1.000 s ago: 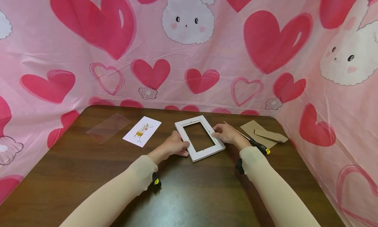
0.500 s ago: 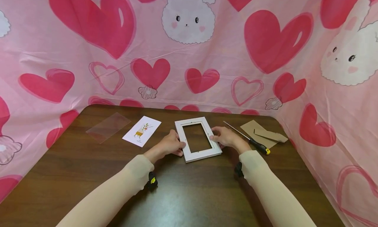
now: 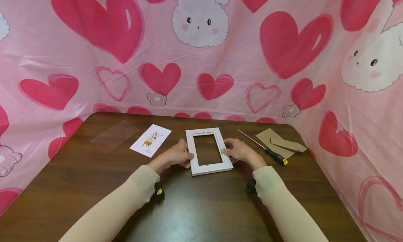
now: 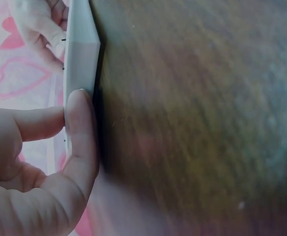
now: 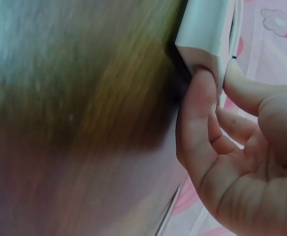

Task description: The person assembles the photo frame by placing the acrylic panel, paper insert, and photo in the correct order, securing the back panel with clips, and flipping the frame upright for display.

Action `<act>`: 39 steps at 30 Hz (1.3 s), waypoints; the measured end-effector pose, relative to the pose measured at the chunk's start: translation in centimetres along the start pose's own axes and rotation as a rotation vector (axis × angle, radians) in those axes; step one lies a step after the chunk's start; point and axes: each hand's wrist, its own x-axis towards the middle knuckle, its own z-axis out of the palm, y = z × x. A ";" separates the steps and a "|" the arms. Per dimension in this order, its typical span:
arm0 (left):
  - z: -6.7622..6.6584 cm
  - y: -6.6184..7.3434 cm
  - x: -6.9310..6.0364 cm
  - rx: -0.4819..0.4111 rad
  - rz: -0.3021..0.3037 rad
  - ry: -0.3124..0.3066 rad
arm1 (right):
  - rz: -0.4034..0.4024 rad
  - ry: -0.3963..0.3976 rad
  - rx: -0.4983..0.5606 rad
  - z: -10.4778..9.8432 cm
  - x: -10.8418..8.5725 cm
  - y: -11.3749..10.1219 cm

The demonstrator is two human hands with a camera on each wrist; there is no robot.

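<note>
Item one, the thing in hand: a white frame (image 3: 211, 168), at the centre of the frame of view, rectangular with a see-through middle, its rails smooth and pale, with small dark tabs along the inner edge. We record the left hand (image 3: 177, 154) gripping its left rail and the right hand (image 3: 238, 150) gripping its right rail, each thumb on the upper face and a finger against the outer side in the wrist views. We cannot tell whether it rests wholly on the table (image 3: 207, 207), a dark, wood-grained, glossy top. We judge the step to be squaring up the frame, long sides running away from the person; the next move would seem to call for a level, even hold and a gentle release of both rails together. Also listed: at middle left, a clear sheet (image 3: 115, 136), thin and glassy; right of it, a flat white card (image 3: 150, 140) printed with a plant motif; at middle right, a screwdriver (image 3: 274, 155), slim metal shaft, black-and-yellow handle; beyond it, a matt brown board (image 3: 266, 136) with a folded brown piece (image 3: 288, 144) lying on it. Backdrop: pink cloth (image 3: 189, 56), softly creased, printed with hearts and rabbits.
</note>
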 end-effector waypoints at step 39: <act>-2.0 -0.5 -2.2 0.148 -0.057 -0.089 | 0.059 -0.040 0.078 3.3 -3.1 -2.2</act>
